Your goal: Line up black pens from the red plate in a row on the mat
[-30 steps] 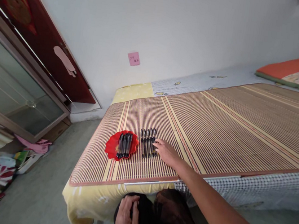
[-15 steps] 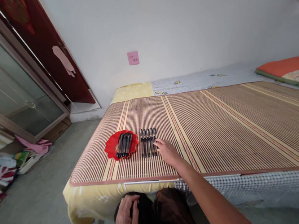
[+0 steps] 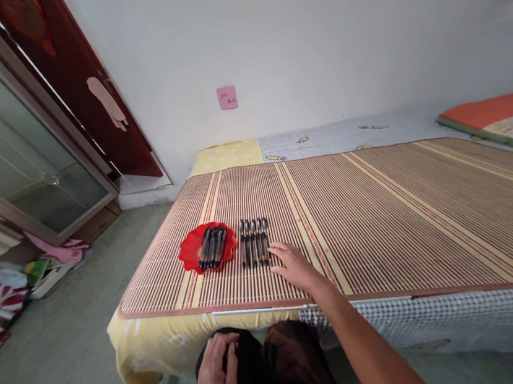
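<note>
Several dark pens (image 3: pixel 254 243) lie side by side in a row on the striped mat (image 3: pixel 327 225). Just right of the row is my right hand (image 3: pixel 291 263), low over the mat, fingers apart and pointing at the rightmost pen; I see nothing in it. Left of the row sits a red scalloped plate (image 3: pixel 190 247), with several more dark pens (image 3: pixel 213 248) lying together on it. My left hand (image 3: pixel 218 371) rests on my dark-clothed knee, fingers stretched out and holding nothing.
The mat covers a bed whose yellow sheet (image 3: pixel 148 344) hangs over the near edge. An orange pillow (image 3: pixel 495 108) lies far right. A pink note (image 3: pixel 227 97) is on the wall. Left stands a glass-fronted cabinet (image 3: pixel 31 158), with clothes and other items (image 3: pixel 4 304) on the floor.
My right hand has drawn back slightly to the right, away from the rightmost pen. The row of pens, the plate and my left hand look the same.
</note>
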### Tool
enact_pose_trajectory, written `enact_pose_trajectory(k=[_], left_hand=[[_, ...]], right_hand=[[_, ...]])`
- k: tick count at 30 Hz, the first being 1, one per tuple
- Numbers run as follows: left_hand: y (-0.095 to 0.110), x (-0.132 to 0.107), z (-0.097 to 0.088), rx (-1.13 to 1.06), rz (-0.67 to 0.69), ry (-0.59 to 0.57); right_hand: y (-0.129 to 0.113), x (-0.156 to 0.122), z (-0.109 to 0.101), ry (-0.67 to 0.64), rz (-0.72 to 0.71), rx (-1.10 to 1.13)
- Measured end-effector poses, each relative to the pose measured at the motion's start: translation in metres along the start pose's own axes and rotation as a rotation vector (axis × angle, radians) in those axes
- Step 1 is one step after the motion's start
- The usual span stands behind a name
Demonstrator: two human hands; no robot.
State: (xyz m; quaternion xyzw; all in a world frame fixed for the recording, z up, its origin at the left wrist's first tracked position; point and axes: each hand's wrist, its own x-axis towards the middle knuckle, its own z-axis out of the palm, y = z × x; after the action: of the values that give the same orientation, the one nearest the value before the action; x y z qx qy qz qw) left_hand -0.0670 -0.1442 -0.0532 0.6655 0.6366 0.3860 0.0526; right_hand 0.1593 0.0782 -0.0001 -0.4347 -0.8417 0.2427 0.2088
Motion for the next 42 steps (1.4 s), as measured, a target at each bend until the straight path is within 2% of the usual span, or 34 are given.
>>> enact_pose_trajectory(k=[15,22,30,33,37,42], left_hand=[[-0.001,0.001,0.001,-0.012,0.008,0.009],[0.004,0.0,0.004,-0.075,-0.061,0.064],[0.0,0.0,0.004,-0.059,-0.017,0.06],[0.0,-0.002,0.008,-0.081,-0.02,0.073],[-0.001,-0.004,0.016,-0.124,-0.074,0.146],[-0.01,-0.007,0.023,-0.134,-0.073,0.169]], right_hand=[[-0.003,0.004,0.003,0.026,0.069,-0.017],[-0.004,0.002,0.009,0.044,-0.008,-0.023],[-0.001,0.007,0.021,0.06,0.008,-0.042],[0.0,0.007,0.023,0.072,0.01,-0.029],[-0.003,0.005,0.02,0.068,0.03,-0.017],[-0.004,0.002,0.02,0.088,0.038,0.039]])
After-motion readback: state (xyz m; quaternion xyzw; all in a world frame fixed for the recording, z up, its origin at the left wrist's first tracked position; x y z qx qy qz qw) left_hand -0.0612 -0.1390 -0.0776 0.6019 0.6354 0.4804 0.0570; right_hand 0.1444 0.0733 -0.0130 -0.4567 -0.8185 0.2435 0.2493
